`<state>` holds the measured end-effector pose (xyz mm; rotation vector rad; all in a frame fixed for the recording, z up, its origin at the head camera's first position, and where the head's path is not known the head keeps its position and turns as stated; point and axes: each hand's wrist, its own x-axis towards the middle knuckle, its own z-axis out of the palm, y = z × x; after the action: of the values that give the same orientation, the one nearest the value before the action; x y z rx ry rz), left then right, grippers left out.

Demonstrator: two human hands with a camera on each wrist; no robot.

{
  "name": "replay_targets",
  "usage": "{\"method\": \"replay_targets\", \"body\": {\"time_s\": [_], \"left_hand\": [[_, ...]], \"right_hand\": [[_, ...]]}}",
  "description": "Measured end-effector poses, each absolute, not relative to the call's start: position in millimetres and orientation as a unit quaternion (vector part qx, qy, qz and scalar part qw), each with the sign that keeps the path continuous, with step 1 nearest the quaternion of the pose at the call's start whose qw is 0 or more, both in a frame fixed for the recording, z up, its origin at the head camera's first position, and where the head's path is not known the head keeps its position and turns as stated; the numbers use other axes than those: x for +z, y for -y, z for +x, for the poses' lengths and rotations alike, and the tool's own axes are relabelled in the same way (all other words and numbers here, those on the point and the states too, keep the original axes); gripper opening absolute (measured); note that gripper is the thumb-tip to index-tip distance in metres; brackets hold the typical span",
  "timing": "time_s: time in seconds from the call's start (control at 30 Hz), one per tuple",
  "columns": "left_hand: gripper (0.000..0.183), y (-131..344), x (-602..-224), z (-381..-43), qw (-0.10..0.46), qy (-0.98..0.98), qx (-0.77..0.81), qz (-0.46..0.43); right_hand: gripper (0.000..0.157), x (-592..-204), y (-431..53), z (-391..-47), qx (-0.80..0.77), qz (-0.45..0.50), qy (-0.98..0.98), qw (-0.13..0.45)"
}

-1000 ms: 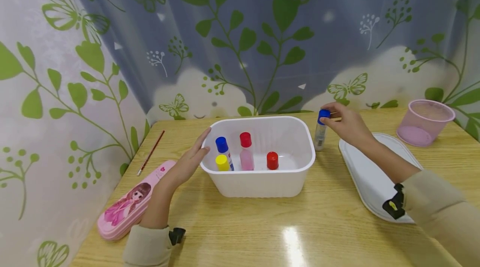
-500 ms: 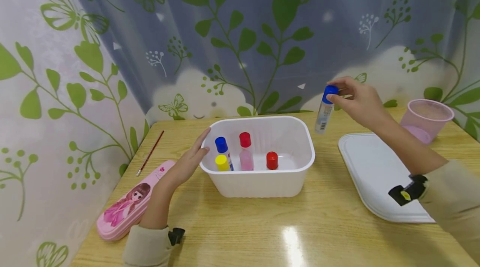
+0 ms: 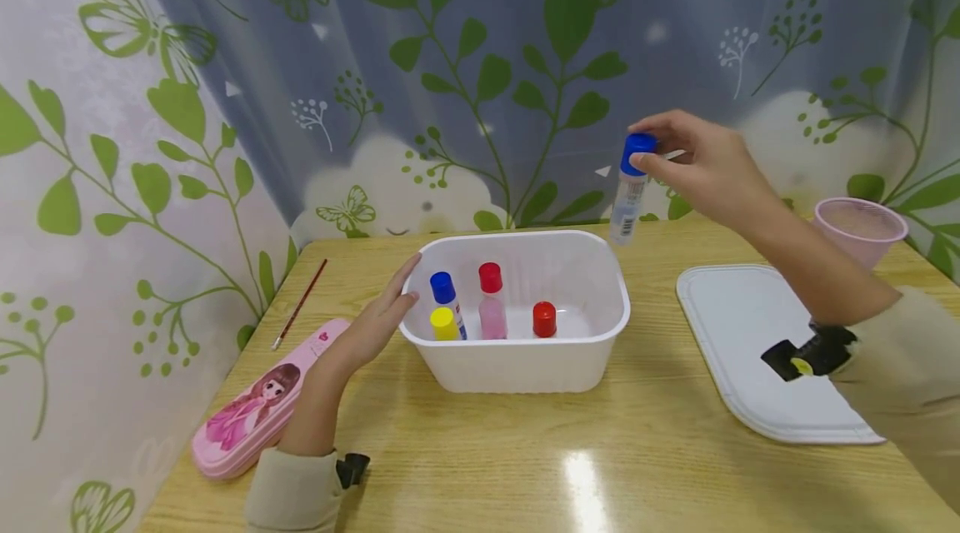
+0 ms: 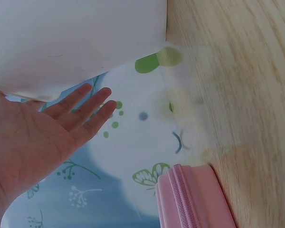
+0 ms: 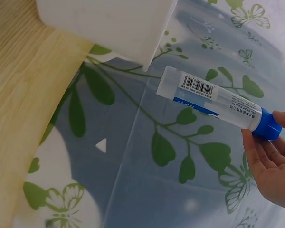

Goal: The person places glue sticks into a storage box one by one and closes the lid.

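Note:
By its blue cap, my right hand (image 3: pixel 708 162) pinches a clear glue bottle (image 3: pixel 628 198) with a barcode label, held in the air above the table's back right of the white bin. The right wrist view shows the same glue bottle (image 5: pixel 211 99) between thumb and fingers. My left hand (image 3: pixel 378 316) rests on the left rim of the white bin (image 3: pixel 517 368), fingers straight; in the left wrist view the hand (image 4: pixel 52 128) lies against its outside. Inside the bin stand a blue-capped tube (image 3: pixel 444 290), a yellow cap (image 3: pixel 444 324), a red-capped pink bottle (image 3: pixel 492 304) and a red-capped item (image 3: pixel 544 320), partly hidden.
A pink pencil case (image 3: pixel 262 408) and a red pencil (image 3: pixel 302 304) lie left of the bin. On the right are a white lid (image 3: pixel 735 333) and a pink mesh cup (image 3: pixel 861 229), partly behind my right arm. A patterned curtain (image 3: pixel 480 83) hangs behind the table.
My right hand has lifted the glue bottle off the table and carried it up, then slightly left toward the bin. My left hand has stayed on the rim.

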<state>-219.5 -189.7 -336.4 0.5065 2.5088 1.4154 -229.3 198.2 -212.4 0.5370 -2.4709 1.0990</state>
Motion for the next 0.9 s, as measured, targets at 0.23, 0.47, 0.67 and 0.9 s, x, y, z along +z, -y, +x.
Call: {"method": "replay_targets", "body": {"time_s": [0.23, 0.47, 0.67, 0.9], "left_hand": [[0.055, 189.1, -335.7, -219.0, 0.106, -0.854, 0.480, 0.169], [0.054, 188.6, -336.4, -219.5, 0.102, -0.855, 0.480, 0.170], [0.053, 188.7, -336.5, -219.0, 0.105, -0.849, 0.487, 0.173], [0.054, 188.9, -336.1, -219.9, 0.102, -0.851, 0.484, 0.175]], "right_hand": [[0.033, -212.5, -175.0, -227.6, 0.403, 0.225, 0.870, 0.172], [0.031, -229.6, -154.5, -234.8, 0.406, 0.252, 0.866, 0.151], [0.030, -244.1, -138.0, -238.2, 0.415, 0.266, 0.861, 0.126], [0.030, -261.0, -124.6, -242.1, 0.430, 0.266, 0.857, 0.096]]}}
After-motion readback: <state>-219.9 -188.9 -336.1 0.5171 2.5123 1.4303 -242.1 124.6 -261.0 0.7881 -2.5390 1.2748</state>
